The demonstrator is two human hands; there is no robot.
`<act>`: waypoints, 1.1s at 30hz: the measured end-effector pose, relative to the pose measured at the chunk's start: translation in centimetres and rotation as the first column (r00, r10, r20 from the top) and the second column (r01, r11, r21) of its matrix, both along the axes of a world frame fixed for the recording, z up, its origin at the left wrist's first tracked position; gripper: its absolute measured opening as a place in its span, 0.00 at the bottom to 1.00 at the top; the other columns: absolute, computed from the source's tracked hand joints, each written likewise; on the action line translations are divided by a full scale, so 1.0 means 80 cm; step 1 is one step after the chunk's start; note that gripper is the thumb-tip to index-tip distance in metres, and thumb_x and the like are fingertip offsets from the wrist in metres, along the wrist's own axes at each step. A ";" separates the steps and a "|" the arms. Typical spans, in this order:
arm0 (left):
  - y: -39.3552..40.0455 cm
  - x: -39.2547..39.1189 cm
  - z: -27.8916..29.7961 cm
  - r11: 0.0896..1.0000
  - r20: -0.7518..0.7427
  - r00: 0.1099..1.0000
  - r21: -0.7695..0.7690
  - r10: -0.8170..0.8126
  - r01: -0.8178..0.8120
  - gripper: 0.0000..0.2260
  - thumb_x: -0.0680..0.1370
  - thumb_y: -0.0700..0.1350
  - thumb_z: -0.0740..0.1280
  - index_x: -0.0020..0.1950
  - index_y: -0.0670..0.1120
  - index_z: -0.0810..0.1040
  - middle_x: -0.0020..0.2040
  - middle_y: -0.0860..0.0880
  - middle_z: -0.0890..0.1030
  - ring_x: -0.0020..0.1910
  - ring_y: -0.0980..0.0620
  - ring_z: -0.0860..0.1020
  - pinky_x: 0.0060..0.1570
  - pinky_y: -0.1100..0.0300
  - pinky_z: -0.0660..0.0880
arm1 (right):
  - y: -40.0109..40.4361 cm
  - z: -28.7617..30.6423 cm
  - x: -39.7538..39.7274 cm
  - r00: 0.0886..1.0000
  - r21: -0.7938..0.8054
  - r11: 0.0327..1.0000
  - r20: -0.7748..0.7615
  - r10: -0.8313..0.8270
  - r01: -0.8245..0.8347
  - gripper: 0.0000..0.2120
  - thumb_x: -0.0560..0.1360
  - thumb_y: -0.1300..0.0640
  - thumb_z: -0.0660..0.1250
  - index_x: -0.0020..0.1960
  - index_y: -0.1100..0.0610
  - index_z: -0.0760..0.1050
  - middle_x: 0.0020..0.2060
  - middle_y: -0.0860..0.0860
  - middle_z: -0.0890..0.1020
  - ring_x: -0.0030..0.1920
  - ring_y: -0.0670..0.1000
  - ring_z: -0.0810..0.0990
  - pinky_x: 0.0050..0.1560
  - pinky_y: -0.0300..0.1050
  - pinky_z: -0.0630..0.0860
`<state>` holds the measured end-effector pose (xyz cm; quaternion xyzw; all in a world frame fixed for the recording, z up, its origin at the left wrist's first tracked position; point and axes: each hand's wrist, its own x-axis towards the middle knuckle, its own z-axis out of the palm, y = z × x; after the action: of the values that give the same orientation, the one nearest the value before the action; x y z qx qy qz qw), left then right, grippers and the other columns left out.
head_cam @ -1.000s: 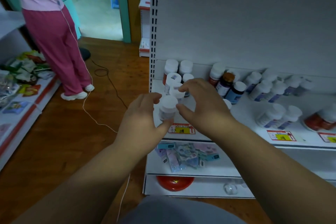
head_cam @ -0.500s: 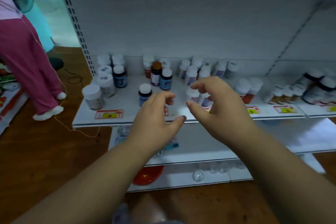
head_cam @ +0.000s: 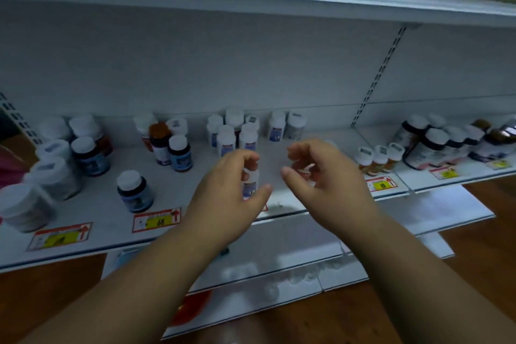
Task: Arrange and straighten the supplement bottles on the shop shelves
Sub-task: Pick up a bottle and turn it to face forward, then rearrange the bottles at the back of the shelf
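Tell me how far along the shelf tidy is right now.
Roughly midway. Looks done: the white bottles at the back centre stand upright in a tight group. In hand: the left hand is on a small white bottle near the shelf front; the right hand reaches in beside it. Left: the loose dark bottle and the scattered big jars at far left.

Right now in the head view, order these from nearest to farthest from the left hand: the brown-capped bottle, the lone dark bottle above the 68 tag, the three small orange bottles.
From the left hand:
1. Lone dark bottle, to its left, front.
2. Brown-capped bottle, left, further back.
3. Three small orange bottles, beyond the right hand.
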<state>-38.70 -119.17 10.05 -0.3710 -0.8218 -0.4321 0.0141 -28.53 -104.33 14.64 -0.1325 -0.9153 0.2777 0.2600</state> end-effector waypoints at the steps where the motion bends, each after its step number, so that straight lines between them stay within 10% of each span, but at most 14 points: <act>1: 0.014 -0.008 0.001 1.000 0.001 1.000 -0.002 -0.001 0.001 0.19 0.72 0.57 0.69 0.60 0.58 0.70 0.51 0.62 0.72 0.49 0.63 0.72 0.47 0.62 0.72 | 0.012 0.003 -0.005 1.000 -0.006 1.000 0.004 -0.006 0.006 0.11 0.73 0.49 0.70 0.54 0.48 0.76 0.45 0.40 0.78 0.42 0.39 0.76 0.42 0.34 0.73; 26: 0.272 -0.111 -0.029 0.937 -0.045 0.959 -0.205 0.281 -0.284 0.19 0.74 0.52 0.69 0.62 0.47 0.74 0.56 0.46 0.78 0.53 0.48 0.77 0.51 0.58 0.72 | 0.328 -0.108 -0.280 0.821 0.225 0.934 0.561 0.110 -0.278 0.29 0.75 0.43 0.67 0.66 0.62 0.68 0.65 0.61 0.72 0.65 0.59 0.71 0.59 0.46 0.69; 33: 0.276 -0.093 -0.009 0.939 -0.086 0.950 -0.149 0.299 -0.309 0.17 0.75 0.50 0.69 0.62 0.46 0.74 0.55 0.47 0.77 0.50 0.52 0.75 0.51 0.61 0.71 | 0.344 -0.084 -0.238 0.947 -0.121 0.985 0.282 0.151 -0.121 0.16 0.67 0.43 0.71 0.41 0.52 0.70 0.36 0.48 0.76 0.37 0.50 0.76 0.31 0.41 0.65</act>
<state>-46.13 -97.10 9.31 -0.2528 -0.9005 -0.3454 0.0765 -47.57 -76.83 7.95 -0.1214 -0.9350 0.3192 0.0959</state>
